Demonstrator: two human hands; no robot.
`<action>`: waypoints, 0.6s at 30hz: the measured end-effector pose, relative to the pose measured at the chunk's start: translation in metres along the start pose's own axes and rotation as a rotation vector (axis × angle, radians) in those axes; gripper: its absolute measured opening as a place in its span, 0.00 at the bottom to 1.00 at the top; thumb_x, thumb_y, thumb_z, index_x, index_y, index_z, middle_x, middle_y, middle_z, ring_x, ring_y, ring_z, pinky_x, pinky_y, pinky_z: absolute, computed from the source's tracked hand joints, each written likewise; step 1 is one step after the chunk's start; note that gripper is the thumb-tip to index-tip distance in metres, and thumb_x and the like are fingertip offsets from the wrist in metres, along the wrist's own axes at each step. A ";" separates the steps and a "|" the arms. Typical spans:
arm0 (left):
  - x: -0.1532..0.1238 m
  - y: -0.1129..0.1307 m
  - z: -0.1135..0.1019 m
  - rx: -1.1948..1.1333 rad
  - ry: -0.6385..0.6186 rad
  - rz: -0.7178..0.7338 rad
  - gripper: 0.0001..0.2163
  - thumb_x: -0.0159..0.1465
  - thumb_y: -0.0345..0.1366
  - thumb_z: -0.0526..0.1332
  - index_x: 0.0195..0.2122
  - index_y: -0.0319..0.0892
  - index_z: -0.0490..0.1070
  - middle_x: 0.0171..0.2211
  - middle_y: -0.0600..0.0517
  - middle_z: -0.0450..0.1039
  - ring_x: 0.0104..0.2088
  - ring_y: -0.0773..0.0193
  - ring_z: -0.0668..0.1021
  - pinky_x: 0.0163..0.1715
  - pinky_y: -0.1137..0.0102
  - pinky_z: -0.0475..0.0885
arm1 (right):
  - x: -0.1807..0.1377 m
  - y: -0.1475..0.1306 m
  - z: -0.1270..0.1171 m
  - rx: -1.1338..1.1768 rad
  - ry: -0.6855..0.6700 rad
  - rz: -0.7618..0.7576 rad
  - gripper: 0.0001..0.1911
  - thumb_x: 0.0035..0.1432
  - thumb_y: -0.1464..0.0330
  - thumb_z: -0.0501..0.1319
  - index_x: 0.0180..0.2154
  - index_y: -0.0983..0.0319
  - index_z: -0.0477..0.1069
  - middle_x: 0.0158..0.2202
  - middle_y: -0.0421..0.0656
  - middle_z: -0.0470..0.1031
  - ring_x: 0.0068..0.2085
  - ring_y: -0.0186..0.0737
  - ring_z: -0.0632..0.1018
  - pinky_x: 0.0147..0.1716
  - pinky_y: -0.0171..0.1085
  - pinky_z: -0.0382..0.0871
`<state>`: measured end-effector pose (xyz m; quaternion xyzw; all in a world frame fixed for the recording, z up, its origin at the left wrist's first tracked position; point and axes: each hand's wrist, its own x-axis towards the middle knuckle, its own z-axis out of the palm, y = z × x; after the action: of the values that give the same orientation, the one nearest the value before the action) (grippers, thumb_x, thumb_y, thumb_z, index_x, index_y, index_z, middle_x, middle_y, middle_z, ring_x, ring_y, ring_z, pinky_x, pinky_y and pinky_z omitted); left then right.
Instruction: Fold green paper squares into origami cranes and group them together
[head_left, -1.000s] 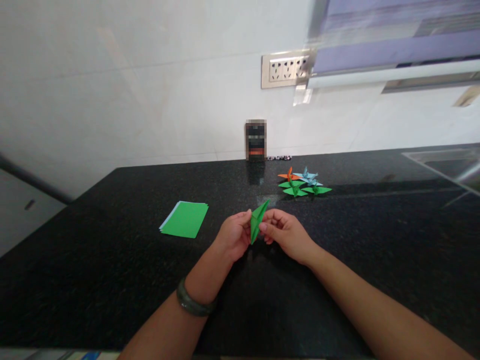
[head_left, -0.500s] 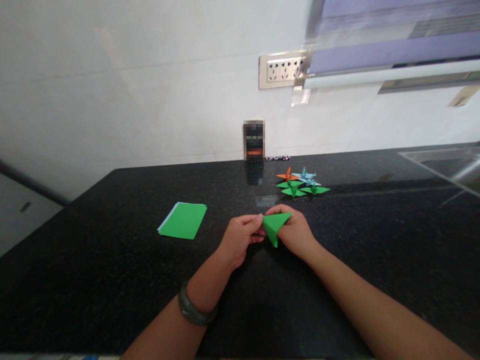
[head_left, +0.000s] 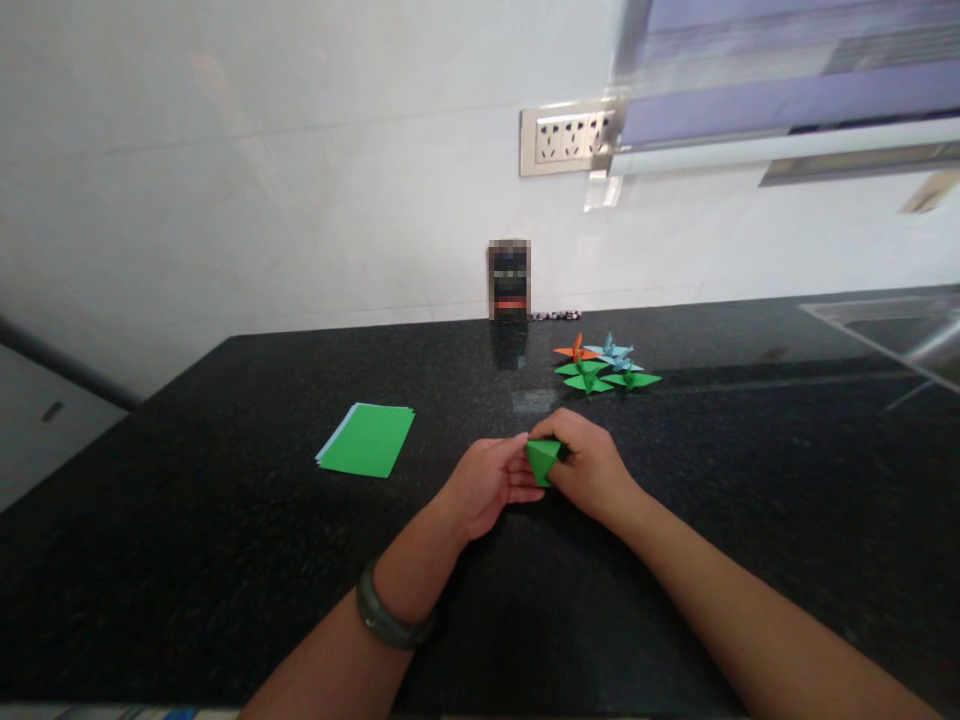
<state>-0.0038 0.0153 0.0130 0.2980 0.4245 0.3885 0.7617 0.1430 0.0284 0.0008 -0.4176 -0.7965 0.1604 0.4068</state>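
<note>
A small folded green paper piece [head_left: 541, 458] is pinched between both of my hands just above the black counter [head_left: 225, 520]. My left hand [head_left: 487, 485], with a dark bangle on its wrist, grips the piece's left side with closed fingers. My right hand [head_left: 589, 462] curls over its right side and hides most of it, so only a green triangular tip shows. A stack of green paper sheets [head_left: 367, 440] lies flat to the left of my hands.
Several finished origami figures [head_left: 604, 365] in green, orange and light blue stand behind my hands. A small dark object [head_left: 510, 280] leans on the white wall at the counter's back. A socket strip [head_left: 566, 140] is on the wall; a sink edge [head_left: 885, 325] lies far right.
The green piece went from upright and narrow to a flatter triangle, then was drawn lower between my hands. My right hand has closed further over it.
</note>
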 end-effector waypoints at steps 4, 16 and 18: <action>-0.001 0.001 0.000 0.030 -0.005 0.006 0.11 0.58 0.38 0.59 0.27 0.34 0.72 0.22 0.49 0.73 0.21 0.68 0.75 0.24 0.72 0.71 | -0.001 -0.002 0.000 -0.003 -0.019 0.045 0.12 0.44 0.80 0.54 0.30 0.60 0.68 0.29 0.41 0.69 0.33 0.37 0.71 0.32 0.34 0.64; 0.005 -0.001 -0.005 -0.015 0.134 0.227 0.11 0.53 0.40 0.64 0.28 0.35 0.71 0.24 0.50 0.73 0.23 0.68 0.75 0.23 0.73 0.70 | 0.004 -0.011 0.005 0.782 0.084 0.596 0.16 0.53 0.59 0.54 0.39 0.61 0.66 0.25 0.38 0.65 0.23 0.33 0.68 0.18 0.31 0.65; 0.006 -0.001 -0.004 -0.064 0.149 0.307 0.11 0.53 0.39 0.65 0.29 0.35 0.72 0.26 0.49 0.75 0.26 0.67 0.76 0.27 0.73 0.71 | 0.004 -0.014 0.006 0.763 0.048 0.647 0.18 0.51 0.54 0.56 0.34 0.62 0.68 0.22 0.38 0.65 0.22 0.32 0.68 0.15 0.30 0.65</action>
<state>-0.0051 0.0209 0.0077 0.3054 0.4167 0.5345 0.6689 0.1298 0.0238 0.0080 -0.4682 -0.5011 0.5488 0.4780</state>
